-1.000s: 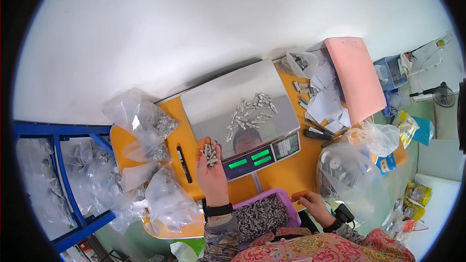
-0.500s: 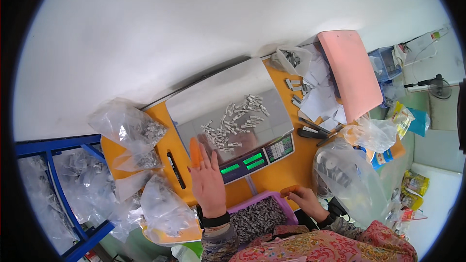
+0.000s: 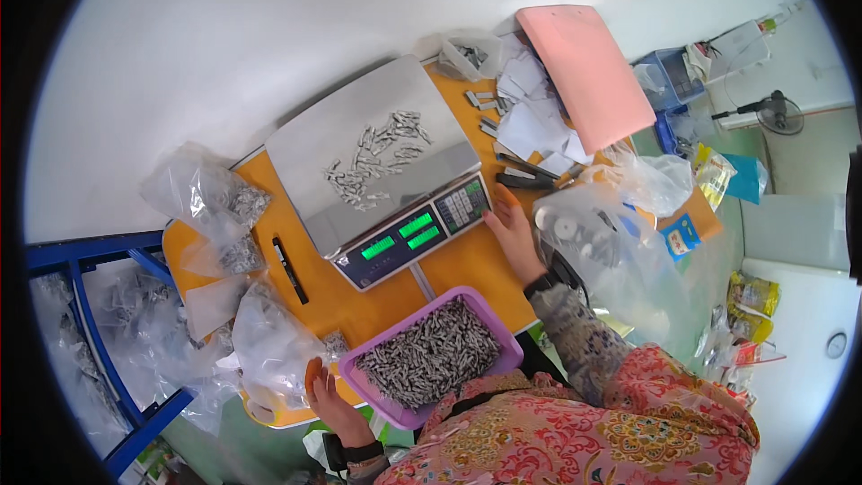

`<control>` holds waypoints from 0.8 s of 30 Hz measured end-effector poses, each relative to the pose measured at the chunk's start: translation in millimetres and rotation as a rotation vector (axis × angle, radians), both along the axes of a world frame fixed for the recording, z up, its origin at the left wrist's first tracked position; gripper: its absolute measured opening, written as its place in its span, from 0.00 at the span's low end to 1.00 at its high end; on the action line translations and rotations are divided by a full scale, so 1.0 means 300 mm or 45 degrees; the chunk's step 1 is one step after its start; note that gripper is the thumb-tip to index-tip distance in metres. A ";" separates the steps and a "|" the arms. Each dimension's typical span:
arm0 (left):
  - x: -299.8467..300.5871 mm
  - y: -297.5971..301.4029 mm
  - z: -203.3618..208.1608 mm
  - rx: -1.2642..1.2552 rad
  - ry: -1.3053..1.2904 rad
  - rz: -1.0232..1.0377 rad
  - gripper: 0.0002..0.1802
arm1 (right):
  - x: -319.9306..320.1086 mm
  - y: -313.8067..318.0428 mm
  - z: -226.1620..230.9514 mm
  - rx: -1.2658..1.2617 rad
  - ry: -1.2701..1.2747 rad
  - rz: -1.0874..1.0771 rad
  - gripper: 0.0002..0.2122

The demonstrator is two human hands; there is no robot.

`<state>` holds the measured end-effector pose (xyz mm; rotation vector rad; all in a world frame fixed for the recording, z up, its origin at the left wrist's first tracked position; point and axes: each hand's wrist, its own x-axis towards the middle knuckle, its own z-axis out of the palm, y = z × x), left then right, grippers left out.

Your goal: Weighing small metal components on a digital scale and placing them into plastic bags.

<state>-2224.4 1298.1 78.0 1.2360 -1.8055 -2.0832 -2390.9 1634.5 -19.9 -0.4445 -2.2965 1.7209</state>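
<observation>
My right hand [image 3: 514,241] is at the right end of the keypad [image 3: 462,204] on a digital scale [image 3: 364,283], thumb close to the keys and fingers apart, holding nothing. An orange cover shows on one finger. My left hand [image 3: 339,411] is beside the left edge of a pink-purple plastic basket [image 3: 353,388], fingers apart, also with an orange cover on a finger. Whether it touches the basket I cannot tell. Many small silvery metal parts [image 3: 431,350] fill the basket. More such parts [image 3: 368,164] lie scattered on the scale's steel plate [image 3: 310,139]. The green displays are lit.
A black marker [image 3: 290,270] lies left of the scale. Clear bags of parts [image 3: 242,202] stand along the orange table's [image 3: 355,313] left side, near a blue metal rack [image 3: 94,332]. To the right are paper slips [image 3: 530,130], a pink folder [image 3: 588,76], black-handled tools [image 3: 525,180] and a large clear bag [image 3: 602,251].
My left hand has moved from the scale's front left down to the basket's left side. My right hand has moved up from the basket to the keypad. The view has shifted.
</observation>
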 end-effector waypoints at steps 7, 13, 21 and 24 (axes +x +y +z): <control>0.297 0.045 -0.136 -0.180 -0.407 -0.471 0.23 | -0.033 0.020 -0.074 -0.514 -0.292 0.103 0.24; 0.382 -0.012 -0.278 -0.508 -0.381 -0.785 0.24 | -0.044 -0.023 -0.054 -0.622 -0.299 0.025 0.23; 0.377 -0.013 -0.282 -0.463 -0.315 -0.754 0.21 | -0.038 -0.034 -0.049 -0.592 -0.293 -0.019 0.22; 0.381 -0.017 -0.269 -0.527 -0.440 -0.801 0.19 | -0.036 -0.052 -0.031 -0.531 -0.276 0.002 0.21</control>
